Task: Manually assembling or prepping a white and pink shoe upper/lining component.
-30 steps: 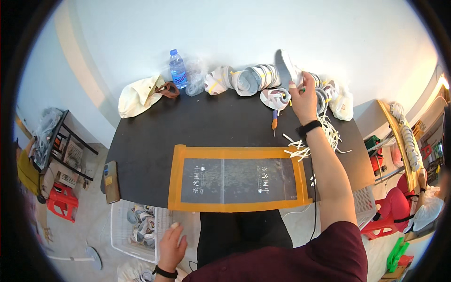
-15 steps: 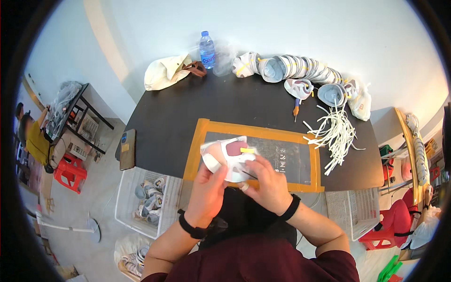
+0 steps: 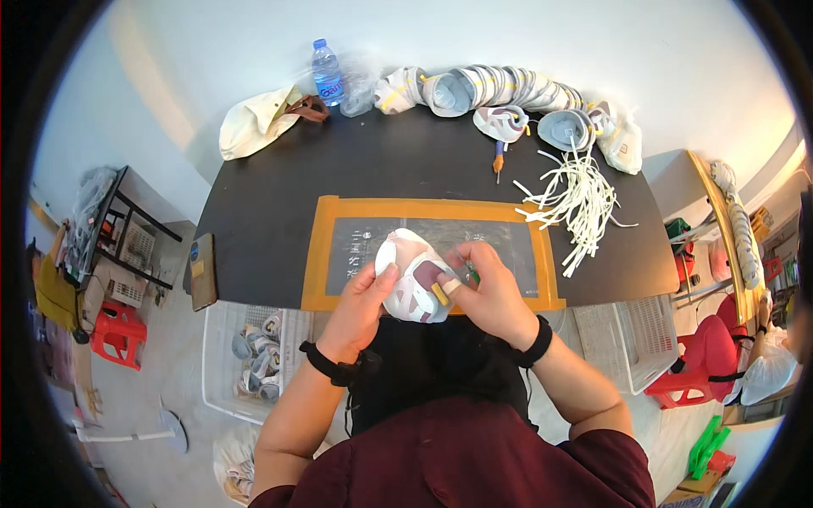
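Observation:
Over the table's near edge, my left hand (image 3: 364, 306) is closed on the side of a white shoe upper (image 3: 405, 275) with mauve and pale pink panels and a short yellow tab (image 3: 439, 294). My right hand (image 3: 489, 292) is closed at the upper's other side, its thumb against the upper beside the tab. A small tool with a green part (image 3: 472, 273) shows between its curled fingers; most of it is hidden. Beneath both hands lies a dark sheet (image 3: 500, 245) framed with orange-brown tape.
Stacked shoe uppers (image 3: 508, 85) line the back, by a water bottle (image 3: 328, 74) and cream bag (image 3: 258, 123). White laces (image 3: 580, 203) lie right, a blue-and-orange-handled tool (image 3: 499, 161) behind them. A phone (image 3: 202, 271) rests left. Crates (image 3: 222, 347) flank me below.
The shoe upper has turned in my hands, its pale pink end now pointing away from me. My right thumb has come onto the upper near the yellow tab. The whole view has shifted.

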Tool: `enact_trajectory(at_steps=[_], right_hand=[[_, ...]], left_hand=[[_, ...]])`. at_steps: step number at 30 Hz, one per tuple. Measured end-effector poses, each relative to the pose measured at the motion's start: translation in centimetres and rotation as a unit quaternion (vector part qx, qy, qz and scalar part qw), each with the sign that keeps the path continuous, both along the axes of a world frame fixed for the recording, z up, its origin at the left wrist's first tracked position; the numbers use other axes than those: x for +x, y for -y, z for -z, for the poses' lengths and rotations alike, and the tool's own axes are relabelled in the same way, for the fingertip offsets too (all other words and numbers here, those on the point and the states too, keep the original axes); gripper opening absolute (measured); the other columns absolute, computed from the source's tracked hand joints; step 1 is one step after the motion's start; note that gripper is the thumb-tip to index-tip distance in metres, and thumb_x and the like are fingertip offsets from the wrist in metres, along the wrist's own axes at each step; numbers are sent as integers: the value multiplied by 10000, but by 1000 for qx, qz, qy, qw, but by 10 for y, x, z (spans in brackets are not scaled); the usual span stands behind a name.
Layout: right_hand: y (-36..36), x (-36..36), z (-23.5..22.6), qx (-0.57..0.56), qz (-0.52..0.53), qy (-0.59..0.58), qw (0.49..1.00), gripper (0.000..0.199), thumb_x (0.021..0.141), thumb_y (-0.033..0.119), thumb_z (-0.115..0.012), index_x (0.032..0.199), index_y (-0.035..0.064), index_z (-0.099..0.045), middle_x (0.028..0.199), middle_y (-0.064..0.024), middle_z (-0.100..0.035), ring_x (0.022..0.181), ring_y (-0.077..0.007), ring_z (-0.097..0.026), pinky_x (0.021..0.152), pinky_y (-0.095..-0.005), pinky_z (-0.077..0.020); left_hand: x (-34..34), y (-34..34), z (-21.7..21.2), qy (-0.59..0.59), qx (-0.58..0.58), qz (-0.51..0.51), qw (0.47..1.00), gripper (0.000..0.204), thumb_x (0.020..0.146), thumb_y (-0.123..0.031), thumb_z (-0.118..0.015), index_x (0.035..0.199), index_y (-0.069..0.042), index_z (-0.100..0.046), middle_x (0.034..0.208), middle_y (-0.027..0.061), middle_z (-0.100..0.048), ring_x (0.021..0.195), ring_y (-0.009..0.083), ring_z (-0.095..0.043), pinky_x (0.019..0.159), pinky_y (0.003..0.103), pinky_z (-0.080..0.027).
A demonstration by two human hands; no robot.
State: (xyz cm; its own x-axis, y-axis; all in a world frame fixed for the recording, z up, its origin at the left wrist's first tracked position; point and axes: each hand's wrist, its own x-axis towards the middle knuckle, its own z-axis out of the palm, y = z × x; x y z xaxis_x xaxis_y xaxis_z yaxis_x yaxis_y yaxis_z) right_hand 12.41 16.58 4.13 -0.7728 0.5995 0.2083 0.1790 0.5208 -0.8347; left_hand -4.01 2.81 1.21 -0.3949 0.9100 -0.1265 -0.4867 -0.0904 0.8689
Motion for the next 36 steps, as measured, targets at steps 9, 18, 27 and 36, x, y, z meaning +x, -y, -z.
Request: enact_trajectory(at_steps=[9, 18, 27, 36], right_hand=[[-7, 3, 10, 12, -60, 37, 997, 667, 747, 132, -724, 1350, 70, -444, 1139, -165, -591, 1050, -326, -615, 852, -395, -524], [-8, -2, 7, -6, -194, -104, 975, 892, 724, 88, -678, 1508, 137, -255, 1304, -178, -545, 1109, -347, -604, 877, -421, -524], [-1, -6, 17, 240, 51, 10, 969, 734, 741, 131, -682, 1421, 113, -405, 912, -77, -661, 678, -281, -667, 584, -377, -545], [-9, 4, -4, 112, 37, -45, 992, 615, 806, 171, -690, 1371, 85, -460, 1048, -149, -650, 949, -339, -657, 771, -388, -550]], left_hand=[[14, -8, -7, -214, -47, 19, 975, 225, 969, -192, -608, 1111, -17, -601, 962, 13, -618, 837, 54, -553, 714, 238, -472], [5, 4, -11, -63, -23, 97, 993, 231, 944, -139, -616, 1140, -17, -612, 993, 45, -666, 867, 92, -617, 750, 260, -509], [26, 6, -20, -251, -88, 6, 964, 118, 955, -127, -615, 1006, -25, -584, 825, -33, -577, 751, 22, -487, 652, 202, -410], [17, -1, -11, 20, -107, 78, 991, 282, 984, -178, -562, 1245, -71, -556, 1096, 57, -665, 868, 113, -631, 609, 238, -486]])
